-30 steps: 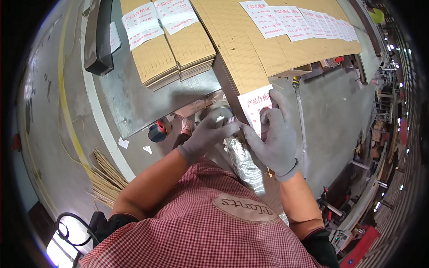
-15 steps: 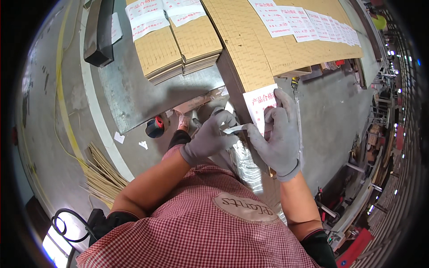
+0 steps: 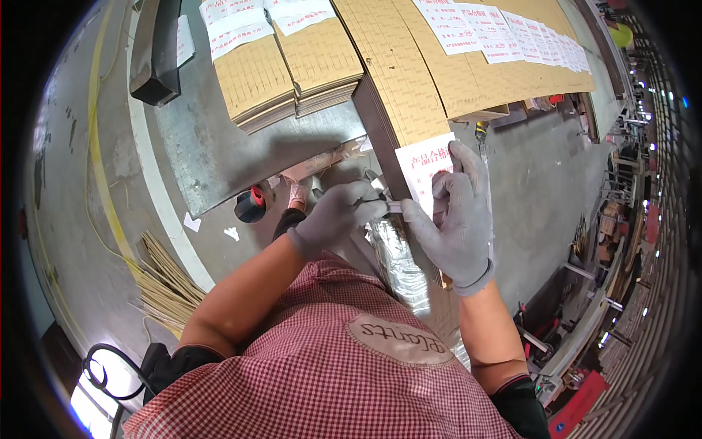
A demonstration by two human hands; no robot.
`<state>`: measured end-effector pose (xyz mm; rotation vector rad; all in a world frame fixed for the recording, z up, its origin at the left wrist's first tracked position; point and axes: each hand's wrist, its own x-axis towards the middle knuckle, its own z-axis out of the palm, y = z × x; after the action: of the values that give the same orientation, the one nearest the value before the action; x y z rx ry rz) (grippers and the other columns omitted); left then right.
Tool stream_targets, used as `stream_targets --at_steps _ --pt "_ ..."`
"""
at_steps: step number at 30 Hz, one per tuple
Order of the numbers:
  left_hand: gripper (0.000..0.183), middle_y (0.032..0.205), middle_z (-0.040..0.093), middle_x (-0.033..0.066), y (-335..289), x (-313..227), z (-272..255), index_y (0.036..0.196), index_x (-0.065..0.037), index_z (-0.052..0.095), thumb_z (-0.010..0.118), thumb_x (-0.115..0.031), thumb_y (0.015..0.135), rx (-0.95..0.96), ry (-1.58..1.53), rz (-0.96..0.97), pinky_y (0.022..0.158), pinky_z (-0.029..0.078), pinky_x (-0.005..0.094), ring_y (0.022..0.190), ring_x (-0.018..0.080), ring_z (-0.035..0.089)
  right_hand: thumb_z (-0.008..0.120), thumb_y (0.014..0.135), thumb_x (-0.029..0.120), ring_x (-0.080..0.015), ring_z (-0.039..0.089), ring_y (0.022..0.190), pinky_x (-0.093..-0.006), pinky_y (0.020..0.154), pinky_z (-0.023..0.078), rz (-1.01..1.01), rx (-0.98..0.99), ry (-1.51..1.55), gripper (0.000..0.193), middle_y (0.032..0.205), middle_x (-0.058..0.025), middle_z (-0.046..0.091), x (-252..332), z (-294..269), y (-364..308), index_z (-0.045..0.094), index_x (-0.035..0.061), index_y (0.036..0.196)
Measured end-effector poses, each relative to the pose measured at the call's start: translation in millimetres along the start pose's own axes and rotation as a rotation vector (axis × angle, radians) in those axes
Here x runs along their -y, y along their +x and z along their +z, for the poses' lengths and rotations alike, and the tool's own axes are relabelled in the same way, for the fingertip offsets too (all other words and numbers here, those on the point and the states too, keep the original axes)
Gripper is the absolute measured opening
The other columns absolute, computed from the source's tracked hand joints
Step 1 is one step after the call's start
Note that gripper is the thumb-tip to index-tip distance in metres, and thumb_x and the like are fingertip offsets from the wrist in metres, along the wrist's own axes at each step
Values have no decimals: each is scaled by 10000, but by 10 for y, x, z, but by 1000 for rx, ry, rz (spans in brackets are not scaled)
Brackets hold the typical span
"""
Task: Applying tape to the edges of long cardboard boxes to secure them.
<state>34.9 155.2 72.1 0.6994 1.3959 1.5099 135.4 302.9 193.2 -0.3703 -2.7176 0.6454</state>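
My left hand [image 3: 336, 218], in a grey glove, is closed with its fingertips pinching one end of a short pale strip [image 3: 395, 207], which looks like tape. The strip's other end meets the thumb of my right hand [image 3: 459, 230], also gloved in grey. Under that right hand lies a white sheet with red print [image 3: 418, 162], at the near end of a long stack of yellowish-brown panels [image 3: 409, 110]. My right index finger presses along the sheet's right edge while the other fingers curl over it. Those fingers hide the sheet's lower part.
Two shorter panel stacks [image 3: 252, 84] with white sheets lie on a grey metal table [image 3: 197, 164] at left. A dark square tube [image 3: 155, 77] lies beyond them. More printed sheets [image 3: 501, 33] lie on panels at far right. Thin sticks [image 3: 168, 289] rest on the floor.
My left hand has shifted slightly and its fingers have closed more over the strip, of which less now shows. The right hand stays on the sheet. The view has moved slightly.
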Motion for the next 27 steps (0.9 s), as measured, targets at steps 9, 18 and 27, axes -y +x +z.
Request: stream_targets --at_steps 9,18,27 --pt "261 872 662 57 364 360 126 963 59 641 739 -145 834 -70 -111 -142 699 484 246 782 94 597 772 743 185 -402 572 1077 -405 767 523 -60 -31 -37 330 1295 -292 468 -68 38 -14 510 14 847" --pt "326 750 638 99 275 464 -9 941 43 666 705 -273 872 -14 222 42 640 491 296 696 143 606 768 742 161 -405 569 1073 -405 753 525 8 -9 -34 321 1295 -287 461 18 46 -12 512 10 861" --pt "94 737 565 88 -644 -1374 -400 801 29 594 540 -39 837 211 37 374 618 444 285 702 180 541 803 717 176 -424 551 1089 -422 780 516 80 -15 82 393 1303 -290 452 -33 36 -66 502 19 915"
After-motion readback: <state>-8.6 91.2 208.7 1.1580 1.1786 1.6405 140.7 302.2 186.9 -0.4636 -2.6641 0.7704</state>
